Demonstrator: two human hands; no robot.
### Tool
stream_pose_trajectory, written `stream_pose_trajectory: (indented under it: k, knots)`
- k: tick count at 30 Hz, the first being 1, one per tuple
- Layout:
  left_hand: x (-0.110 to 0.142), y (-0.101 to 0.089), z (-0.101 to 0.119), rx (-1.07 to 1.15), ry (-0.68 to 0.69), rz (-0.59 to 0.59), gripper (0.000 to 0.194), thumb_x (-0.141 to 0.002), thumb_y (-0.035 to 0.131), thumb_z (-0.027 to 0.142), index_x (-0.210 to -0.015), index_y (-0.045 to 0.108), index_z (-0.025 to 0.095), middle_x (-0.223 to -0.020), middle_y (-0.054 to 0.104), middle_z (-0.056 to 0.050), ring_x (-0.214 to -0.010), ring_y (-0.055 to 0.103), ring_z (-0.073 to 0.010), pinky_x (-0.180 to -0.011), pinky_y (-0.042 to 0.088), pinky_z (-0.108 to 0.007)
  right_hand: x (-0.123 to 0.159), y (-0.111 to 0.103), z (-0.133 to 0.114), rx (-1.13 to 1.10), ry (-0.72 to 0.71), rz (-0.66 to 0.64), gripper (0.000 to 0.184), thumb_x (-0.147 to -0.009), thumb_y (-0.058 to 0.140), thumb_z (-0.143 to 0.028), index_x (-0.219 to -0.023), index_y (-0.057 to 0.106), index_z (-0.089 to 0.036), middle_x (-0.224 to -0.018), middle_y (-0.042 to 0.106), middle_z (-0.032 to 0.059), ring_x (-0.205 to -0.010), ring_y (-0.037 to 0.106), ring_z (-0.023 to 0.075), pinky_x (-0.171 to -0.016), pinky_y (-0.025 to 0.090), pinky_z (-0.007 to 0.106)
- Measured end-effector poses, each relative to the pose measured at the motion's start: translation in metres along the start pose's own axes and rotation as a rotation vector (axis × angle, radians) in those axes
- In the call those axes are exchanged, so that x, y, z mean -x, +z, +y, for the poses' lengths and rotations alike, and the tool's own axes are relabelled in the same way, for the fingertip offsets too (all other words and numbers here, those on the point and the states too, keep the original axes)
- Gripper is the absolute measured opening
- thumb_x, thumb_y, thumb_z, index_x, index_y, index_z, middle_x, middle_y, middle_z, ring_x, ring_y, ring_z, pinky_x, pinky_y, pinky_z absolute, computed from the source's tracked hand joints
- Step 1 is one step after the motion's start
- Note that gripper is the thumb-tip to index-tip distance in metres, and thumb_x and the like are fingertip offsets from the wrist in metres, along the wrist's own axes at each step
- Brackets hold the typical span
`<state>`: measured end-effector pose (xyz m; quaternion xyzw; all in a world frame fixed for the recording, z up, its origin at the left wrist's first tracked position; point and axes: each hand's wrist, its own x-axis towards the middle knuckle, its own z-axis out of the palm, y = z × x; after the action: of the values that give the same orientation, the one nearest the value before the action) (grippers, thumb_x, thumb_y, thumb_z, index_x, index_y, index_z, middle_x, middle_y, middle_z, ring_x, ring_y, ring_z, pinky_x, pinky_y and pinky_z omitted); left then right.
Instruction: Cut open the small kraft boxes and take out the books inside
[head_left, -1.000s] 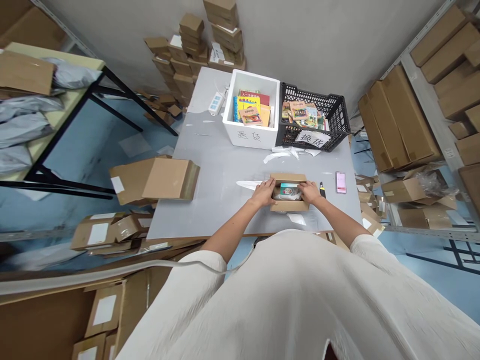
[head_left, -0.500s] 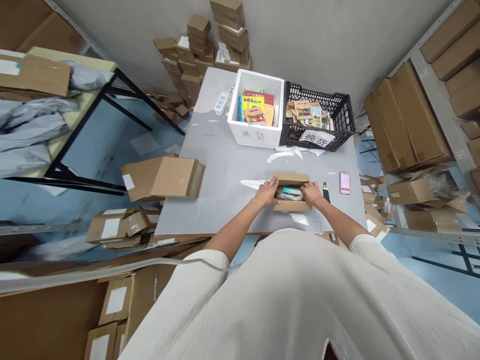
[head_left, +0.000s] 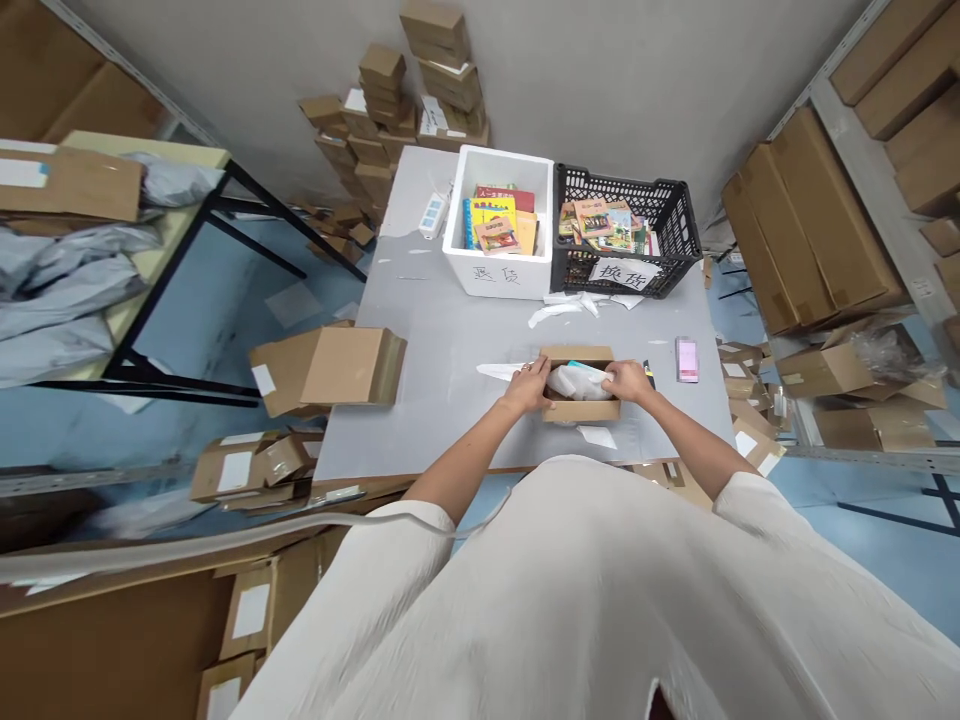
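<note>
A small open cardboard box (head_left: pixel 579 411) rests near the front of the grey table (head_left: pixel 427 420). Inside it lies a whitish, crinkled plastic-wrapped item (head_left: pixel 579 382), with a bit of teal showing at its far side. My left hand (head_left: pixel 529 384) grips the box's left end, thumb at the near flap and fingers over the edge. At the right end, my right hand (head_left: pixel 627 381) pinches the plastic wrapping. A yellow-and-black utility knife (head_left: pixel 649 376) lies just beyond my right hand, partly hidden by it.
A white foam bin (head_left: pixel 499 280) and a black plastic crate (head_left: pixel 679 230), both with books, stand at the table's back. A phone (head_left: pixel 686 360) lies to the right. Cardboard boxes (head_left: pixel 349 365) sit at the left edge. Paper scraps (head_left: pixel 597 436) are scattered about.
The plastic wrapping has been pulled up and to the right by my right hand, covering most of the teal part. My left hand has stayed on the box's left end.
</note>
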<state>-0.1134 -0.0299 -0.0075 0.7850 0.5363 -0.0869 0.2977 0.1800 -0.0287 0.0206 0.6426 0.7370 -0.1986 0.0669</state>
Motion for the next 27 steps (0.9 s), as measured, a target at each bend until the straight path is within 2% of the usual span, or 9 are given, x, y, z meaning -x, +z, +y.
stream_pose_trajectory:
  k: [3,5,9,12,16,20,24,27]
  knots:
    - [0.0,0.0,-0.002,-0.008,-0.002,-0.008,0.133,-0.083,0.094,0.06,-0.185,0.013,0.033,-0.194,0.015,-0.017,-0.167,0.039,-0.0478,-0.131,0.039,-0.056,0.002,-0.015,0.019,-0.253,0.087,0.06,0.032,-0.086,0.07,-0.033,-0.112,0.088,-0.024,-0.107,0.087,0.0059,-0.101,0.075,0.0279,-0.086,0.051,0.032]
    - [0.0,-0.001,-0.002,-0.015,-0.007,-0.016,0.133,-0.084,0.092,0.06,-0.185,0.011,0.032,-0.194,0.013,-0.017,-0.168,0.038,-0.0482,-0.131,0.039,-0.055,0.002,-0.025,0.034,-0.441,0.136,0.112,0.031,-0.083,0.07,-0.034,-0.104,0.087,-0.021,-0.095,0.084,0.0033,-0.09,0.072,0.0239,-0.078,0.05,0.029]
    - [0.001,-0.002,-0.003,-0.027,-0.025,-0.041,0.134,-0.085,0.089,0.062,-0.186,0.006,0.032,-0.195,0.01,-0.017,-0.171,0.034,-0.0492,-0.132,0.037,-0.055,0.0,-0.04,0.069,-0.77,0.247,0.245,0.027,-0.078,0.068,-0.037,-0.089,0.083,-0.017,-0.084,0.077,0.002,-0.08,0.065,0.0198,-0.072,0.049,0.027]
    - [0.001,-0.002,-0.002,-0.041,-0.043,-0.048,0.137,-0.084,0.092,0.063,-0.186,0.006,0.032,-0.195,0.009,-0.018,-0.171,0.034,-0.0492,-0.133,0.037,-0.055,-0.001,-0.042,0.094,-0.891,0.354,0.344,0.025,-0.077,0.067,-0.038,-0.084,0.079,-0.017,-0.08,0.074,0.0014,-0.078,0.062,0.019,-0.071,0.049,0.027]
    - [0.0,-0.002,0.0,-0.068,-0.072,-0.063,0.137,-0.084,0.092,0.06,-0.186,0.006,0.032,-0.195,0.009,-0.017,-0.17,0.035,-0.0493,-0.134,0.037,-0.055,-0.003,-0.031,0.125,-0.889,0.486,0.444,0.023,-0.077,0.068,-0.04,-0.079,0.077,-0.018,-0.073,0.07,0.0005,-0.078,0.062,0.0198,-0.07,0.05,0.027]
    - [0.0,-0.003,0.001,-0.092,-0.099,-0.086,0.136,-0.086,0.09,0.057,-0.186,0.002,0.032,-0.195,0.007,-0.016,-0.17,0.034,-0.0486,-0.133,0.038,-0.054,-0.004,-0.012,0.149,-0.816,0.613,0.487,0.019,-0.075,0.068,-0.037,-0.078,0.078,-0.02,-0.073,0.073,0.0027,-0.082,0.066,0.0231,-0.072,0.053,0.028]
    - [-0.002,-0.002,0.001,-0.108,-0.124,-0.1,0.135,-0.087,0.089,0.054,-0.187,0.0,0.031,-0.195,0.005,-0.015,-0.17,0.034,-0.0494,-0.133,0.039,-0.056,-0.002,0.013,0.159,-0.833,0.706,0.456,0.014,-0.073,0.07,-0.034,-0.076,0.076,-0.021,-0.073,0.074,0.005,-0.08,0.068,0.0246,-0.071,0.054,0.03]
    - [-0.002,-0.002,0.001,-0.117,-0.14,-0.109,0.135,-0.086,0.089,0.054,-0.187,0.001,0.031,-0.195,0.005,-0.016,-0.17,0.035,-0.0497,-0.133,0.038,-0.056,-0.001,0.033,0.156,-0.887,0.705,0.389,0.013,-0.073,0.069,-0.034,-0.074,0.073,-0.022,-0.073,0.074,0.0039,-0.078,0.067,0.0234,-0.069,0.053,0.03]
